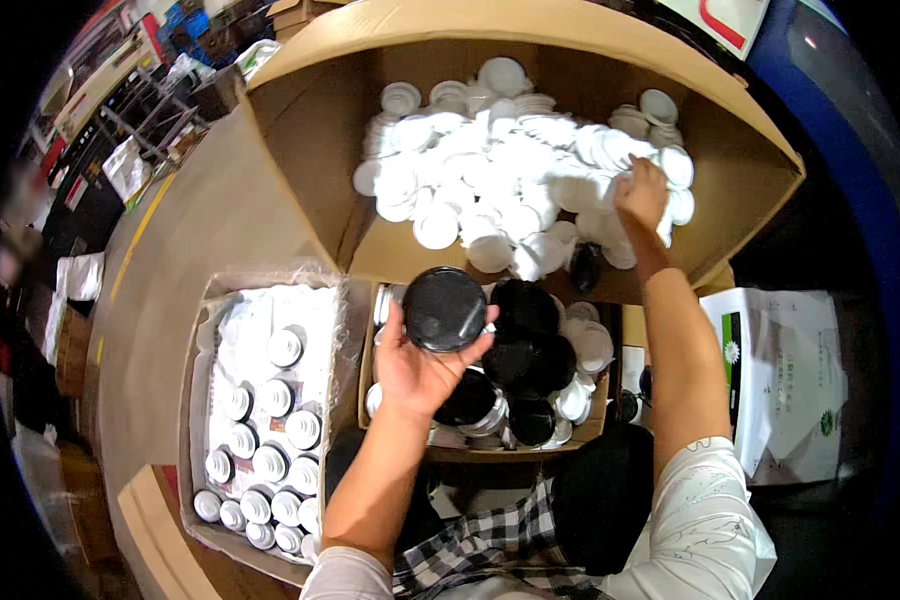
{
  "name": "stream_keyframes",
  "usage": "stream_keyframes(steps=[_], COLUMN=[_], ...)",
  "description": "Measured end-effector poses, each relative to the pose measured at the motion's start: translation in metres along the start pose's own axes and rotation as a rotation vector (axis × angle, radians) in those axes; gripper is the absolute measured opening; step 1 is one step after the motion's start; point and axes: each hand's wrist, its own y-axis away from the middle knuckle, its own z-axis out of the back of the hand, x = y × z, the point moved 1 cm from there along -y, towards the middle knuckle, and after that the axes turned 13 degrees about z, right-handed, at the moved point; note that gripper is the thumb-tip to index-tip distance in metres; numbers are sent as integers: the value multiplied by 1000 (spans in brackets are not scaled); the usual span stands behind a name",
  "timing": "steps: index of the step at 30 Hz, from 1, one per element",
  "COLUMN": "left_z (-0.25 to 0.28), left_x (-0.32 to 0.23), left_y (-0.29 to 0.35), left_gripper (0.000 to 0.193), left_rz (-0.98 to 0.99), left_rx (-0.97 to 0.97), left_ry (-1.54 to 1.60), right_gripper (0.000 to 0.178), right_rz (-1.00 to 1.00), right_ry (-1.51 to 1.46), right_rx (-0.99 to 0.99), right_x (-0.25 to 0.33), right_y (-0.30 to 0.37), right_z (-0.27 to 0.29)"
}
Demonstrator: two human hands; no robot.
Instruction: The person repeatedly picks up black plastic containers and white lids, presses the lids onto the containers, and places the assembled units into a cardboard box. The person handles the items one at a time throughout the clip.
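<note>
My left hand (pixel 420 372) holds a round, shiny black lid (pixel 446 309) flat, with the fingers and thumb around its edge. My right hand (pixel 643 196) is in the large cardboard box (pixel 315 130), its fingers curled down at the right side of the pile of white round lids (pixel 450 165). Bright glare hides what those fingers grip, if anything. One dark lid (pixel 585 267) lies near the front of the pile. Below, a smaller open carton (pixel 602 420) contains several black lids (pixel 533 365) and white lids (pixel 592 345), partly behind my left hand.
On the left stands a plastic-lined carton (pixel 196 420) with several white stepped caps with dark rims (pixel 303 429). A white printed box (pixel 785 390) sits at the right. Cardboard flaps (pixel 165 530) stick out at the lower left. The grey floor (pixel 180 260) carries a yellow line.
</note>
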Motion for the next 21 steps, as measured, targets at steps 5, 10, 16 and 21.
stream_keyframes(steps=[5,10,16,21], left_z=[10,8,11,12], left_x=[2,-8,-6,-4], left_y=[2,15,18,25], left_gripper=[64,60,57,52], left_rz=[64,57,21,0], left_rx=[29,65,99,65], left_ry=[113,84,52,69], right_gripper=[24,20,33,38], right_rz=[47,229,-332,-755], right_ry=[213,-232,-1423,-1780], right_rx=[222,39,404,363], right_x=[-31,38,160,183], right_y=[-5,-13,24,52], right_z=[5,54,146,151])
